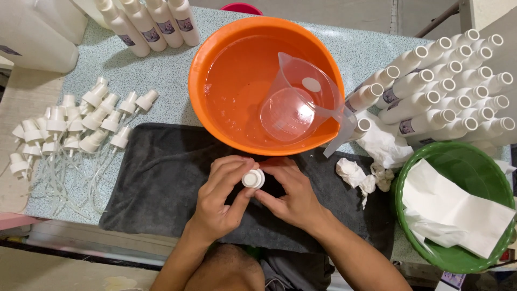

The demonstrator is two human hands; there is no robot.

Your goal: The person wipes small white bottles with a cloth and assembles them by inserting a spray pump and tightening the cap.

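- Directly below the head camera, the left hand point(218, 196) and right hand point(288, 194) meet over a dark grey towel point(156, 183), fingers pinched around one small white spray cap point(253, 178).
- Just beyond the hands sits an orange basin point(215, 70) of liquid with a clear measuring jug point(299, 99) resting inside.
- Left of the towel lie loose white spray pumps point(81, 126).
- At right, open white bottles point(447, 86) are stacked above a green basket point(409, 226) holding white paper point(458, 213); crumpled tissue point(358, 175) lies beside it.

The orange basin point(215, 64) is glossy plastic; the jug point(301, 102) inside is clear plastic. The dark towel point(161, 178) is matt cloth, the speckled table point(161, 75) smooth.
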